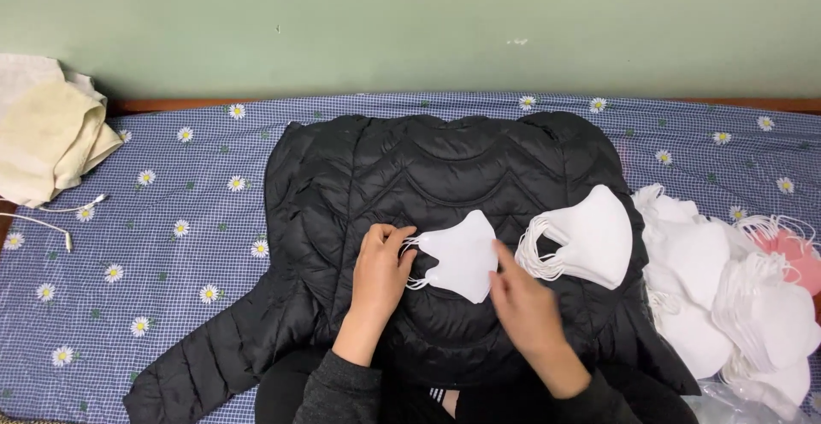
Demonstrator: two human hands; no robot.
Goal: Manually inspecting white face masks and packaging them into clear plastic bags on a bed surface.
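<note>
A black quilted jacket (410,176) lies spread on a blue bedsheet with daisies. On it rests a single white face mask (462,253). My left hand (380,274) pinches the mask's ear loops at its left edge. My right hand (526,300) presses a finger on the mask's right edge. Just to the right, a small stack of folded white masks (590,236) sits on the jacket, apart from my hands.
A large heap of white masks (727,296) with some pink ones (795,253) lies at the right of the bedsheet (171,244). Cream cloth (47,133) and a white cable (51,219) lie at the left. A green wall (410,22) rises behind.
</note>
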